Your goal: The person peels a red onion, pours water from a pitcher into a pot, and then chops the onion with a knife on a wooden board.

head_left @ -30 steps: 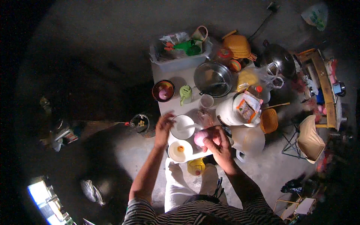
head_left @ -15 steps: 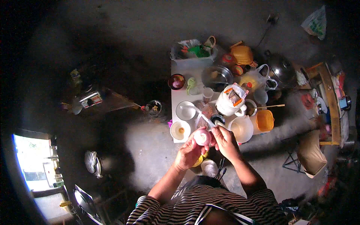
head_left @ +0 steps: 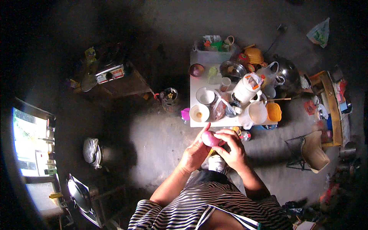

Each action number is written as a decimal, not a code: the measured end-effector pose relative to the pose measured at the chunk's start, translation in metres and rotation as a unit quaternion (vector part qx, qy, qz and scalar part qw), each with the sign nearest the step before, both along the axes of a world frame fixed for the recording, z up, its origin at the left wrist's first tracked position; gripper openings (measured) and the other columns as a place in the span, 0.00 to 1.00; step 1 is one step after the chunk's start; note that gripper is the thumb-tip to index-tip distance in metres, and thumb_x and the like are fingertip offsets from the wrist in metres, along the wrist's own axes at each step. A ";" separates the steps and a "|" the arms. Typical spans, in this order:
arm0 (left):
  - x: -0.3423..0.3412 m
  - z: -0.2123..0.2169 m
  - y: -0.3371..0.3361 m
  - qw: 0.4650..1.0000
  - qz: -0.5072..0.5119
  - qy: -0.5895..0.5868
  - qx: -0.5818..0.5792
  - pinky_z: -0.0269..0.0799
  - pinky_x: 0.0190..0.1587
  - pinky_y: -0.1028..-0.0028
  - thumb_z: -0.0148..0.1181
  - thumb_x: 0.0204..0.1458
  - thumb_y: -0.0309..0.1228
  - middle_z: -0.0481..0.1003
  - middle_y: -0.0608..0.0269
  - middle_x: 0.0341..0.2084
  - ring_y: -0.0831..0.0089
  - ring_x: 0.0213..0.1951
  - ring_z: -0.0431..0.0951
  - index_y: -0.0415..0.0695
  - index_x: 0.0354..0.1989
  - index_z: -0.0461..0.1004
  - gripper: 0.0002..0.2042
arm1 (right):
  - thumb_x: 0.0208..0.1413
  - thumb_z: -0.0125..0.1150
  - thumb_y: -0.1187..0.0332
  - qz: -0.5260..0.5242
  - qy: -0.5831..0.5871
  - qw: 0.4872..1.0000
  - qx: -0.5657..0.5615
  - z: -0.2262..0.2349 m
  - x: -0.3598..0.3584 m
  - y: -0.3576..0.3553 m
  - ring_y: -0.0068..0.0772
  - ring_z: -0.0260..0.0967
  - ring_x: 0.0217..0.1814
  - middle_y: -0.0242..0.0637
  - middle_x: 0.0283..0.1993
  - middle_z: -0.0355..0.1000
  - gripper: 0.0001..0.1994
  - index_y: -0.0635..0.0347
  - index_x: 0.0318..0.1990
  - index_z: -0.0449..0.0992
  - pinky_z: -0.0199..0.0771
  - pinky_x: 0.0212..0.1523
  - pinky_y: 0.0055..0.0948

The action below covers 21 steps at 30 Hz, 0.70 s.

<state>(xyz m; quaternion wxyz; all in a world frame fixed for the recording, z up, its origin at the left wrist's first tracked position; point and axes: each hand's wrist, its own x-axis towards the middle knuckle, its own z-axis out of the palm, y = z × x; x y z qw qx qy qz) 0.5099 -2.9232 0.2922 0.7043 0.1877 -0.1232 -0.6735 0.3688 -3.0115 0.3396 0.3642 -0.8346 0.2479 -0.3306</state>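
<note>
A purple-red onion (head_left: 210,138) is held between my two hands, just off the table's near edge. My left hand (head_left: 193,154) supports it from the left, its fingers curled beneath and one digit pointing up past the onion. On the other side, my right hand (head_left: 234,151) grips it with bent fingers over the top and the thumb low in front. Some fingertips are hidden behind the onion. Beyond the hands, the white table (head_left: 218,123) carries a white bowl (head_left: 199,113) with a yellowish bit inside, a glass bowl (head_left: 205,96) and a plastic bag (head_left: 219,109) with brownish contents.
Further along the table stand a white jug-like vessel (head_left: 245,90), a translucent pitcher (head_left: 256,114), a yellow basket (head_left: 274,112), a metal basin (head_left: 232,70) and a clear bin (head_left: 214,56). A folding chair (head_left: 313,151) is at the right. A dark bucket (head_left: 169,99) stands left of the table.
The table now appears further ahead of my hands, and the view has shifted. The onion has been turned from its pale end onto its purple side. My right fingers have moved over its top.
</note>
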 end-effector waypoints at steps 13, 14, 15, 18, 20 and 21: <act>-0.042 0.044 0.072 0.997 -0.062 -0.032 -0.046 0.48 0.67 0.54 0.67 0.49 0.40 0.59 0.56 0.63 0.61 0.65 0.58 0.50 0.72 0.42 0.46 | 0.49 0.64 0.77 -0.084 -0.039 0.996 -0.003 0.039 -0.050 0.091 0.41 0.72 0.45 0.41 0.42 0.73 0.10 0.62 0.40 0.75 0.72 0.46 0.34; -0.051 0.046 0.073 0.996 -0.059 -0.039 -0.050 0.49 0.67 0.54 0.67 0.49 0.40 0.59 0.56 0.63 0.60 0.65 0.59 0.50 0.72 0.42 0.46 | 0.49 0.64 0.77 -0.084 -0.036 0.996 -0.023 0.044 -0.060 0.093 0.42 0.72 0.45 0.41 0.42 0.73 0.10 0.62 0.40 0.75 0.73 0.45 0.34; -0.062 0.049 0.075 0.996 -0.059 -0.047 -0.055 0.49 0.67 0.54 0.67 0.49 0.40 0.59 0.56 0.64 0.60 0.65 0.59 0.51 0.72 0.42 0.46 | 0.50 0.63 0.77 -0.086 -0.033 0.995 -0.043 0.048 -0.071 0.096 0.42 0.72 0.44 0.41 0.42 0.73 0.09 0.61 0.40 0.75 0.73 0.45 0.35; -0.103 0.050 0.075 0.993 -0.074 -0.063 -0.061 0.51 0.67 0.53 0.67 0.50 0.39 0.59 0.56 0.64 0.60 0.65 0.59 0.49 0.72 0.42 0.45 | 0.50 0.63 0.76 -0.125 -0.016 0.987 -0.096 0.055 -0.115 0.105 0.42 0.74 0.40 0.39 0.39 0.74 0.08 0.60 0.39 0.76 0.75 0.39 0.35; -0.137 0.053 0.072 0.992 -0.097 -0.064 -0.054 0.47 0.68 0.56 0.67 0.48 0.36 0.63 0.55 0.61 0.61 0.65 0.60 0.47 0.71 0.44 0.45 | 0.50 0.64 0.75 -0.162 -0.011 0.981 -0.110 0.051 -0.153 0.109 0.41 0.75 0.37 0.37 0.37 0.74 0.07 0.58 0.38 0.77 0.76 0.36 0.35; -0.158 0.056 0.071 0.988 -0.105 -0.094 -0.061 0.52 0.66 0.58 0.67 0.49 0.38 0.66 0.56 0.58 0.62 0.62 0.64 0.45 0.71 0.43 0.45 | 0.52 0.62 0.73 -0.178 0.004 0.979 -0.103 0.050 -0.176 0.113 0.42 0.75 0.37 0.37 0.37 0.74 0.06 0.57 0.38 0.76 0.76 0.35 0.36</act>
